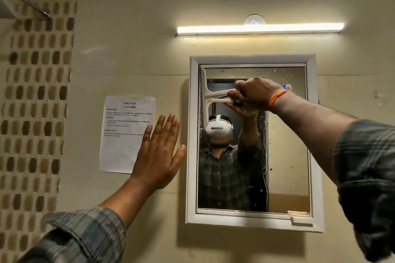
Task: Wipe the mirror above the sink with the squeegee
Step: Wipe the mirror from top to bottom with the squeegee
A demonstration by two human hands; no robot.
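Wall (136,53) of plain beige fills most of the view, and a strip of brown mosaic tiles (38,100) runs down its left side. A lit tube lamp (259,28) hangs on the wall above the mirror (286,156), which sits in a white frame (192,134). The glass carries water drops near the top and streaks down the middle, and it reflects a person in a checked shirt. A printed paper sheet (124,134) is stuck to the wall just left of the frame. The left hand (159,156) lies flat and open on the wall between the sheet and the frame, all fingers spread, holding nothing. The right hand (254,94) is closed around the handle of the white squeegee (206,96); its grip is clenched on this handle. The squeegee blade stands upright against the glass along the left edge, in the upper part of the mirror. An orange band (276,97) goes around the right wrist.
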